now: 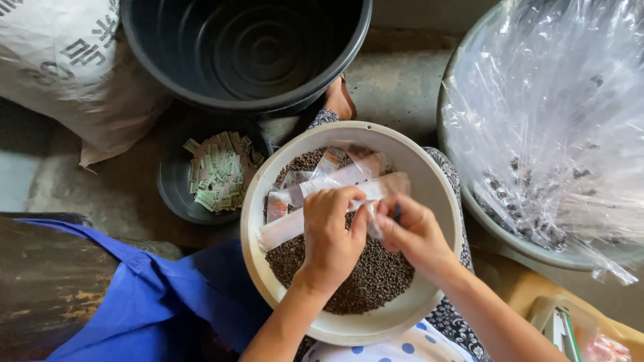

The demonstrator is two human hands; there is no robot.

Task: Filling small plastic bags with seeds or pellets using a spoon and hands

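A cream round basin (422,181) rests on my lap, holding small dark brown seeds (376,278) and several clear plastic sachets (335,177). My left hand (332,234) and my right hand (412,231) meet over the middle of the basin. Both pinch one small clear sachet (371,218) between their fingertips. A blue item shows between the fingers of my right hand; what it is cannot be told.
A large black tub (248,53) stands at the top. Below it a small dark bowl (176,194) holds several little green-and-white packets. A grey basin lined with clear plastic (550,134) sits at the right, a white sack (60,67) at the upper left, blue cloth (154,302) at the lower left.
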